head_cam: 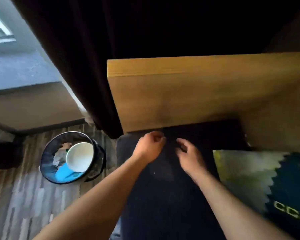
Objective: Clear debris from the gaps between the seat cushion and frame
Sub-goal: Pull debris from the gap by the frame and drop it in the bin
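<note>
A dark blue seat cushion (pixel 163 196) runs up the middle and meets a light wooden frame panel (pixel 180 94) at its far end. Both hands hover just short of that dark gap (pixel 189 126). My left hand (pixel 148 147) is curled, its fingertips pinched together near the cushion's far left edge; whether a bit of debris is between them cannot be made out. My right hand (pixel 189 155) is beside it, fingers bent and slightly apart, holding nothing visible. The frame is blurred by motion.
A black mesh waste bin (pixel 47 158) stands on the striped floor to the left, with a white bowl (pixel 80 156) and blue paper in it. A dark curtain (pixel 80 66) hangs by the frame. A printed pillow (pixel 267 184) lies on the cushion's right.
</note>
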Tool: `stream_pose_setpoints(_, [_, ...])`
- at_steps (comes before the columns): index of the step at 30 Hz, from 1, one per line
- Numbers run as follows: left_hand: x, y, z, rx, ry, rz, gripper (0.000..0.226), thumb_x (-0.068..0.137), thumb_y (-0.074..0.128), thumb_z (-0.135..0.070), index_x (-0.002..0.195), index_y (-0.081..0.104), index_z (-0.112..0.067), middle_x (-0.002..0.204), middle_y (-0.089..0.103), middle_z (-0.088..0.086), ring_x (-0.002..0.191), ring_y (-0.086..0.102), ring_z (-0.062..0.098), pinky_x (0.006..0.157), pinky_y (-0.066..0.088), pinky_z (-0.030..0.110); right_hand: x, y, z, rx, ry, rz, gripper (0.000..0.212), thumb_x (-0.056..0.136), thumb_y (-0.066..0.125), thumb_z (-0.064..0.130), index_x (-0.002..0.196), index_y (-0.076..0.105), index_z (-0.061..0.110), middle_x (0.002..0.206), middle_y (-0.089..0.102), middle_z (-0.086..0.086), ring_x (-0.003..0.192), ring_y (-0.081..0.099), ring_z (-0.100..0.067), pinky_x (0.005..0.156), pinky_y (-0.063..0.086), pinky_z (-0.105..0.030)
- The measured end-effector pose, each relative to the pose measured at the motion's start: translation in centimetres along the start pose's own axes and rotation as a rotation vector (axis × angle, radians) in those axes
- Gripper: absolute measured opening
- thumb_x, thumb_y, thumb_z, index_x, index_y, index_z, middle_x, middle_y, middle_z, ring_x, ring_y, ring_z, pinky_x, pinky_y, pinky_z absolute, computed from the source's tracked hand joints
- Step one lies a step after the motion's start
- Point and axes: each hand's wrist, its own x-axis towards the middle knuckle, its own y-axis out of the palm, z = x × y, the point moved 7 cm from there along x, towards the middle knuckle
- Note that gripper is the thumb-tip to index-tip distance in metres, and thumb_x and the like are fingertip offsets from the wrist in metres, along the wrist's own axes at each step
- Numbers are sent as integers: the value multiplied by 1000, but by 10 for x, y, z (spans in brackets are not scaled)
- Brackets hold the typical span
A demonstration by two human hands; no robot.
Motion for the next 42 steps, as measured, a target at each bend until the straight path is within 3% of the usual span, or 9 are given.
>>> stream_pose_setpoints(5, [-3, 59, -61, 128, 85, 111, 40, 89, 51, -37, 126, 57, -25, 125, 65, 3, 117, 58, 25, 98, 46, 32, -20, -102, -53, -82, 72, -109, 46, 90, 54, 20, 135, 45, 22, 152, 32, -1, 136, 36, -22, 108, 33, -33])
stream_pose_setpoints(9, [38, 99, -83, 232, 110, 149, 49, 89, 48, -39, 136, 46, -26, 138, 54, 4, 124, 51, 28, 103, 42, 35, 13, -137, -75, -59, 133, -96, 55, 90, 53, 23, 142, 34, 20, 150, 35, -4, 135, 36, -25, 110, 31, -36])
stream_pose_setpoints(15, [110, 159, -93, 330, 196, 187, 48, 88, 51, -32, 134, 45, -19, 130, 58, 13, 117, 54, 34, 93, 48, 40, 100, -148, -77, -131, 100, -110, 54, 87, 54, 19, 139, 39, 11, 144, 43, -10, 133, 39, -25, 105, 30, -28])
stream_pose_setpoints(19, [144, 190, -94, 365, 149, 253, 47, 93, 43, -29, 139, 41, -19, 135, 55, 14, 120, 52, 35, 97, 46, 41, 149, -150, -83, -290, 68, -69, 56, 89, 49, 19, 142, 34, 13, 150, 35, -8, 137, 33, -27, 112, 29, -35])
stream_pose_setpoints(23, [156, 210, -90, 408, 68, 202, 41, 93, 38, -24, 131, 50, -18, 130, 59, 15, 119, 53, 35, 96, 43, 40, 185, -157, -99, -429, 39, -62, 57, 88, 47, 19, 142, 32, 17, 148, 36, -8, 134, 36, -31, 108, 35, -44])
stream_pose_setpoints(29, [178, 240, -100, 407, -74, 309, 46, 92, 35, -40, 110, 63, -8, 121, 62, 19, 112, 55, 37, 92, 42, 41, 221, -159, -119, -705, -78, -8, 47, 95, 37, 24, 141, 33, 13, 148, 35, -12, 137, 28, -28, 114, 18, -40])
stream_pose_setpoints(32, [186, 248, -103, 398, -103, 315, 52, 90, 36, -43, 120, 60, -8, 131, 56, 20, 121, 49, 38, 97, 38, 40, 231, -152, -127, -806, -98, 62, 52, 94, 38, 32, 144, 31, 17, 150, 33, -10, 139, 27, -26, 117, 15, -39])
stream_pose_setpoints(37, [184, 245, -104, 399, -68, 394, 49, 91, 38, -40, 120, 59, -7, 132, 55, 20, 122, 48, 36, 97, 37, 37, 235, -144, -127, -834, -13, 153, 46, 91, 41, 33, 134, 43, 17, 141, 45, -13, 128, 43, -30, 109, 33, -43])
stream_pose_setpoints(42, [156, 198, -96, 467, 94, 146, 30, 92, 43, -29, 83, 62, -8, 99, 69, 18, 97, 63, 36, 78, 46, 34, 230, -143, -123, -859, -21, 121, 45, 85, 49, 29, 128, 48, 13, 134, 49, -13, 123, 45, -31, 101, 40, -39])
